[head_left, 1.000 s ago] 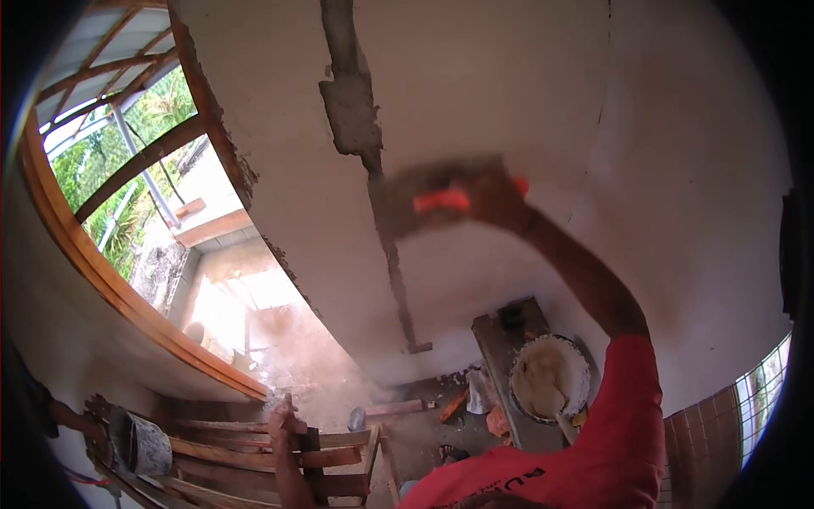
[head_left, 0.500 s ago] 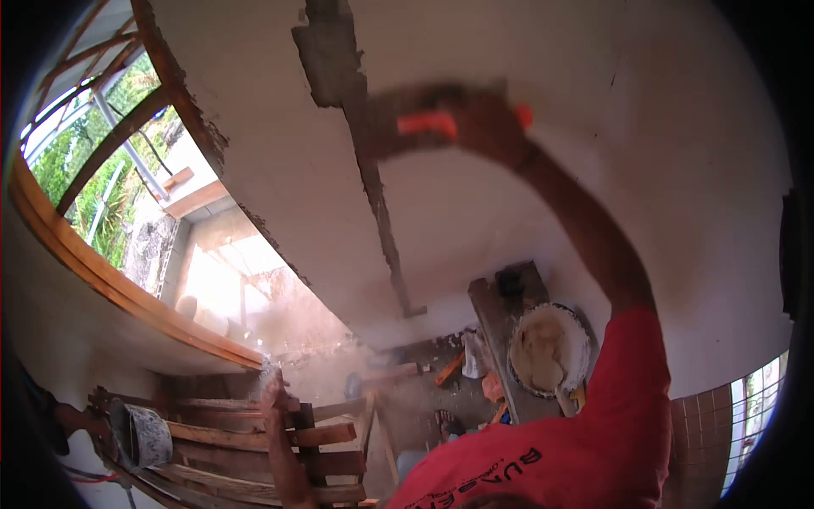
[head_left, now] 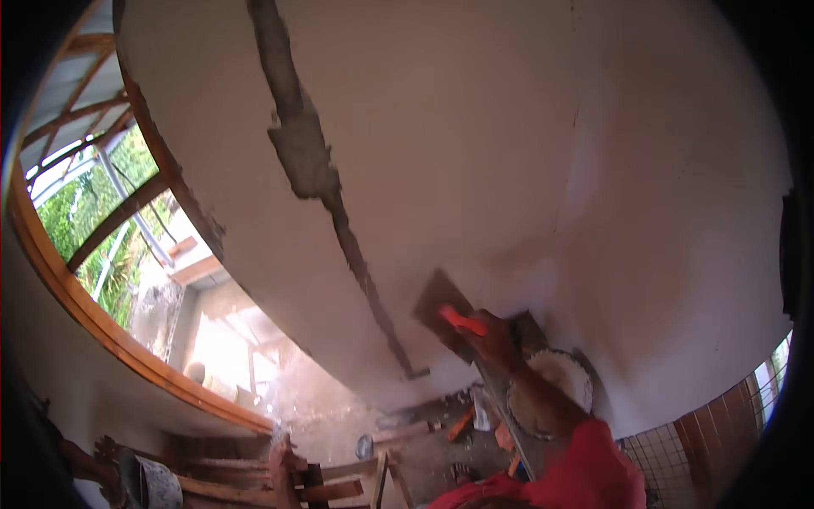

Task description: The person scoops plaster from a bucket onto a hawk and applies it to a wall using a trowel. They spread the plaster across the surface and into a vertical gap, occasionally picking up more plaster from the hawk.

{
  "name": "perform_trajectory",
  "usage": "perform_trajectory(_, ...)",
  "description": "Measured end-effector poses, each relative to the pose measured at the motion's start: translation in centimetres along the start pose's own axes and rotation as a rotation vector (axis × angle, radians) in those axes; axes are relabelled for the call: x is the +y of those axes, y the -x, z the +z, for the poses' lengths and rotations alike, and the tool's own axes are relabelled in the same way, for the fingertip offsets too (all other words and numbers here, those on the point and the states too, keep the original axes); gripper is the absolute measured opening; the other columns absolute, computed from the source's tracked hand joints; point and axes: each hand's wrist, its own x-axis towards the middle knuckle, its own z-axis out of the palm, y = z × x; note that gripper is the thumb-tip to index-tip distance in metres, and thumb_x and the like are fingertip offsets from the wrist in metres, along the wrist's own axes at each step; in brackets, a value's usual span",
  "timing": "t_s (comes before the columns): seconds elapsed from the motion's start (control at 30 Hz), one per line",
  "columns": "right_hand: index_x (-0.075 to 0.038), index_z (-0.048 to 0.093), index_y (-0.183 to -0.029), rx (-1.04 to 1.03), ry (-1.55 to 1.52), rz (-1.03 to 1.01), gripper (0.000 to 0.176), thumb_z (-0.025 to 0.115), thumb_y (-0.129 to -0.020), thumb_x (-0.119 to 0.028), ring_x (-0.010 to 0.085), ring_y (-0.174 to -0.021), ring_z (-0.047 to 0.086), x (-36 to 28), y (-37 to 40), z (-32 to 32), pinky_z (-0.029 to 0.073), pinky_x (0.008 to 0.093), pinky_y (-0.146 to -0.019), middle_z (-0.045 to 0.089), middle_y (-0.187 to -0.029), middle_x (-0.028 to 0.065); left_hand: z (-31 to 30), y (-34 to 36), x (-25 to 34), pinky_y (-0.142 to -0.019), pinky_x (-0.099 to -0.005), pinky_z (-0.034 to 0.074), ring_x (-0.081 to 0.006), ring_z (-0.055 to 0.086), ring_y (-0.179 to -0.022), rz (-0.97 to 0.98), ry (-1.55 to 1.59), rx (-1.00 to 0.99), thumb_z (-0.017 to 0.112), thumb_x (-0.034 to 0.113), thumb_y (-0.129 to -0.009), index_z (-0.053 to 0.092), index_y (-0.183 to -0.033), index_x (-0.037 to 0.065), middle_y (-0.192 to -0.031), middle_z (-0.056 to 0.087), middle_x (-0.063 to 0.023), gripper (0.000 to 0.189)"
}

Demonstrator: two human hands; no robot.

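Observation:
My right hand (head_left: 498,341) grips the orange-red handle of a flat rectangular trowel (head_left: 443,307), close to the pale wall (head_left: 475,170). A rough grey strip (head_left: 305,157) runs down the wall to the left of the trowel. Behind my right forearm is a round bucket (head_left: 555,382) of pale mix, partly hidden by the arm. My left hand (head_left: 284,458) is low at the left, closed at the end of the wooden window ledge; whether it grips the ledge or something else is unclear.
A wooden window frame (head_left: 127,356) curves along the left. Wooden planks (head_left: 229,490) and a whitish bucket (head_left: 159,485) are at the lower left, near another person's arm (head_left: 85,462). Wire mesh (head_left: 670,454) stands at the lower right.
My right hand has come down from high on the wall with the trowel, nearer the bucket of mix. The view has tilted upward, so the wall strip and window appear lower.

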Motion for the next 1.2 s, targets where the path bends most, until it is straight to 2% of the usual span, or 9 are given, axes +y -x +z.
perform_trajectory(0.07, -0.003, 0.063, -0.097, 0.056, -0.351, 0.514, 0.027, 0.071, -0.088, -0.027, 0.0176, -0.065, 0.064, -3.4, 0.3, -2.8, 0.051, 0.0319, -0.061, 0.064, -0.077, 0.0057, -0.1, 0.4, 0.2, -0.061, -0.0371, 0.055, -0.0267, 0.068, -0.060, 0.025, -0.005, -0.016, 0.032, 0.058, -0.099, 0.066, -0.086, -0.004, -0.060, 0.065, -0.0165, 0.072)
perform_trajectory(0.3, -0.005, 0.065, -0.097, 0.212, -0.706, 0.715, 0.019, 0.068, -0.090, -0.022, 0.0119, -0.062, 0.061, -2.3, 9.0, 1.3, 0.051, 0.0287, -0.056, 0.063, -0.076, 0.0026, -3.4, 11.6, 10.9, -0.049, -0.0274, 0.046, -0.0146, 0.051, -0.053, 0.008, 1.023, -0.061, 0.053, 0.040, -0.094, 0.055, -0.100, 0.004, -0.065, 0.050, -0.0025, 0.036)
perform_trajectory(0.53, -0.008, 0.070, -0.095, 0.334, -0.062, -0.131, 0.028, 0.075, -0.085, -0.033, 0.0142, -0.077, 0.066, -14.0, -15.8, -15.6, 0.052, 0.0318, -0.071, 0.069, -0.084, 0.0064, -4.3, 13.9, 12.4, -0.047, -0.0240, 0.043, -0.0135, 0.044, -0.047, -0.218, 1.142, -0.120, 0.055, 0.041, -0.094, 0.053, -0.096, 0.008, -0.066, 0.047, -0.0005, 0.034)
perform_trajectory(0.63, -0.006, 0.067, -0.089, 0.502, 0.225, -0.354, 0.038, 0.076, -0.080, -0.042, 0.0269, -0.077, 0.069, -22.0, -27.1, -22.1, 0.053, 0.0365, -0.068, 0.070, -0.083, 0.0114, -1.7, 11.8, 7.5, -0.051, -0.0253, 0.045, -0.0148, 0.046, -0.051, 0.117, 1.344, -0.158, 0.059, 0.032, -0.094, 0.056, -0.105, 0.004, -0.066, 0.047, -0.0007, 0.030)
perform_trajectory(0.67, -0.006, 0.066, -0.089, 0.518, 0.290, -0.389, 0.042, 0.074, -0.081, -0.047, 0.0316, -0.082, 0.069, -23.9, -30.3, -23.5, 0.053, 0.0397, -0.070, 0.070, -0.085, 0.0138, -1.3, 12.3, 9.4, -0.052, -0.0251, 0.045, -0.0146, 0.047, -0.055, 0.342, 0.720, 0.239, 0.061, 0.021, -0.093, 0.058, -0.115, 0.001, -0.066, 0.046, -0.0008, 0.030)
perform_trajectory(0.8, -0.008, 0.070, -0.093, 0.582, 0.632, -0.588, 0.056, 0.063, -0.080, -0.063, 0.0338, -0.086, 0.068, -26.5, -43.0, -27.0, 0.054, 0.0425, -0.075, 0.069, -0.089, 0.0141, -0.9, 10.4, 8.0, -0.062, -0.0274, 0.048, -0.0147, 0.048, -0.061, 0.235, 0.460, 0.230, 0.059, 0.008, -0.092, 0.060, -0.117, -0.002, -0.066, 0.047, -0.0006, 0.027)
perform_trajectory(0.97, -0.011, 0.070, -0.101, 0.456, 0.839, -0.588, 0.054, 0.066, -0.080, -0.060, 0.0327, -0.092, 0.066, -32.2, -48.0, -26.3, 0.053, 0.0429, -0.080, 0.070, -0.093, 0.0110, -3.2, 10.4, 9.2, -0.075, -0.0342, 0.053, -0.0142, 0.049, -0.063, -0.067, 1.182, -0.054, 0.061, 0.002, -0.086, 0.062, -0.096, 0.001, -0.065, 0.048, -0.0012, 0.010)
perform_trajectory(1.07, -0.012, 0.070, -0.104, 0.440, 0.878, -0.811, 0.055, 0.067, -0.078, -0.061, 0.0326, -0.093, 0.066, -33.1, -46.0, -22.2, 0.052, 0.0454, -0.081, 0.070, -0.092, 0.0107, 2.1, 6.1, 1.3, -0.069, -0.0354, 0.056, -0.0134, 0.048, -0.058, 0.223, 1.071, 0.052, 0.061, 0.007, -0.089, 0.060, -0.089, 0.004, -0.061, 0.047, -0.0019, 0.004)
perform_trajectory(1.2, -0.012, 0.069, -0.102, 0.054, 1.056, -0.739, 0.054, 0.069, -0.076, -0.059, 0.0331, -0.090, 0.066, -30.7, -40.2, -17.1, 0.051, 0.0473, -0.081, 0.070, -0.093, 0.0116, -0.9, 6.6, 6.0, -0.060, -0.0338, 0.055, -0.0137, 0.047, -0.053, 0.657, 0.334, 0.210, 0.058, 0.027, -0.096, 0.059, -0.088, 0.005, -0.058, 0.047, -0.0016, 0.023)
